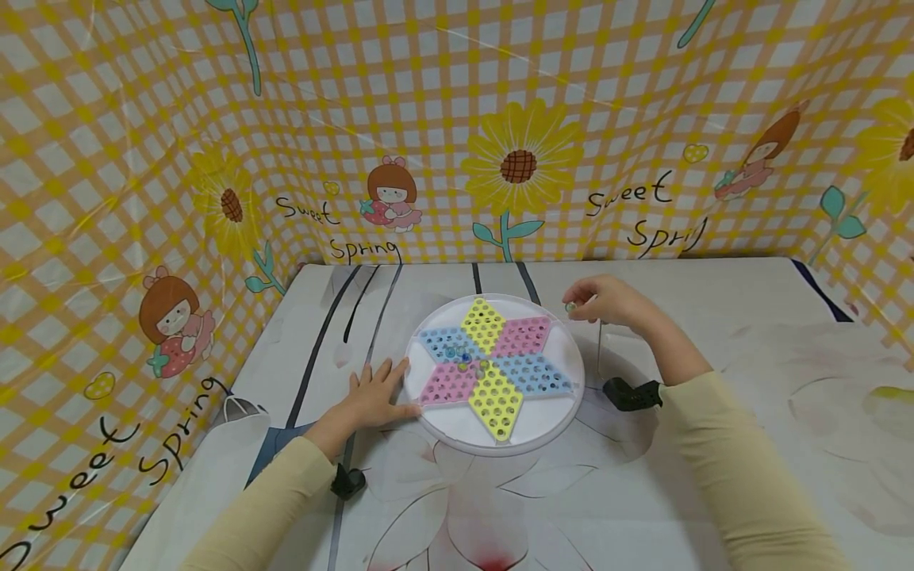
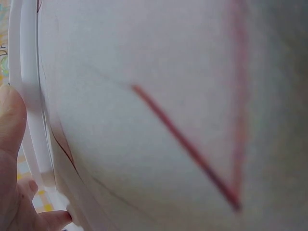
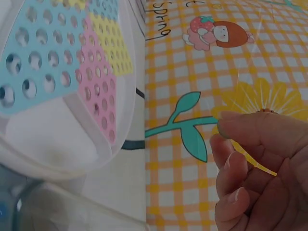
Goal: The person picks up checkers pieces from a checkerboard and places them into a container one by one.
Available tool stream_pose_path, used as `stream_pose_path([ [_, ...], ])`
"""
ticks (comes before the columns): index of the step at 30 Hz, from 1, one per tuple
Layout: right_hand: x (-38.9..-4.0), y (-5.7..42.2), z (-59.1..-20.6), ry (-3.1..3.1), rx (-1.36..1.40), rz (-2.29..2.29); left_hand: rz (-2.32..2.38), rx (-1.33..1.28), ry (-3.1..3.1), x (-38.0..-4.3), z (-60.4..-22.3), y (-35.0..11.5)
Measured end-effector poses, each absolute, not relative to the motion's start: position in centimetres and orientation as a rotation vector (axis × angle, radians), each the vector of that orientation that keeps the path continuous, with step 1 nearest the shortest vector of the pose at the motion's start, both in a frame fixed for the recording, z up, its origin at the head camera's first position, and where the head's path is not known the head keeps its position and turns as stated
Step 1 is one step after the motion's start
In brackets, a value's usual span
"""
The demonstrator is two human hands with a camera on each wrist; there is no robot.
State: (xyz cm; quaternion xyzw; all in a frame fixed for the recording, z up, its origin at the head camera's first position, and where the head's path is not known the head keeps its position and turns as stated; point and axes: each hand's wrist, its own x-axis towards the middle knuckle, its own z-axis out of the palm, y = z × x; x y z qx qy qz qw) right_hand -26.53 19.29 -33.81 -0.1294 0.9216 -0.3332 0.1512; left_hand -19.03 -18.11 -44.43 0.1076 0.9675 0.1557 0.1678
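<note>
Checked cloth [image 1: 443,95] in yellow and orange, printed with sunflowers [image 1: 519,165] and the words "Sweet Spring", hangs behind the pale desk [image 1: 557,507], along its back edge. From the head view, a round white board [image 1: 550,420] lies flat on the desk, between its two back corners and not far from the back edge. On it sits a six-pointed star [image 1: 495,404] of holes, split into yellow, pink and blue diamonds. Several small glass marbles [image 1: 466,358] are bunched near the middle of the star, toward its left side. My left hand [image 1: 374,394] lies against the board's left rim, fingers straight and spread apart, thumb touching the edge. My right hand [image 1: 607,301] is held above the desk, just past the board's right rim on the side of the back edge, its thumb and finger pinching a single marble [image 1: 570,307]. One black fitting [image 1: 631,394] shows beside my right sleeve [image 1: 743,460].

From the left wrist, one of my fingers rests on the board's white rim, the others stand apart from it, and blurred red lines cross the desk.

From the right wrist, my thumb and finger come together and the rest curl inward; what they pinch is hard to make out here. Near the board's rim, a clear container [image 3: 82,207] is partly in view.
</note>
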Motion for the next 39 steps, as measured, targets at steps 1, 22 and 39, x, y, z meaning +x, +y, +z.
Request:
stream_pose_path([
  [1, -26.6, 19.6, -33.8, 2.652, -0.366, -0.944, 0.443, 0.306, 2.753, -19.0, -44.4, -18.1],
  [22, -26.6, 25.4, -33.7, 2.625, -0.32, -0.853, 0.447, 0.305, 2.751, -19.0, -44.3, -18.1],
  [39, -26.4, 27.5, -35.0, 2.53, -0.243, -0.894, 0.459, 0.299, 2.745, -18.9, -44.3, -18.2],
])
